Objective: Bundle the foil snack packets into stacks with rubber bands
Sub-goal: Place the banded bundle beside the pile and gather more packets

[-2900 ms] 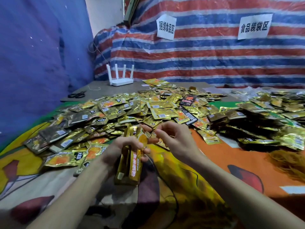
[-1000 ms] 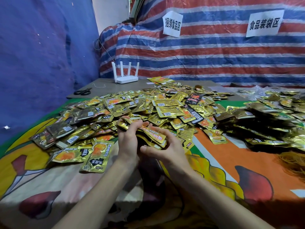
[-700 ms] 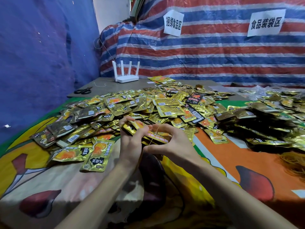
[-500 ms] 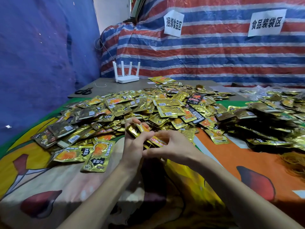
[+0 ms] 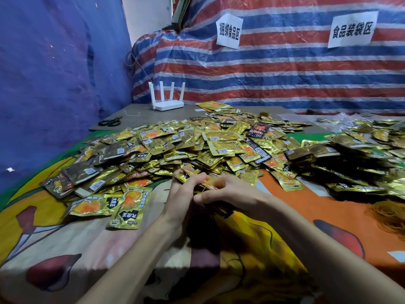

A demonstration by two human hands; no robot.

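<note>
Mid-wrap: left grip (image 5: 183, 193) clamps a small packet stack (image 5: 186, 176) over the table's (image 5: 65, 249) near side, right grip (image 5: 230, 191) pinches the rubber band (image 5: 204, 189). Next, I'd guess, stretch it round the stack.

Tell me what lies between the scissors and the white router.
In the head view, a thin pale strand lies on the grey board between the scissors and the router; the rest of that stretch is bare board.
</note>
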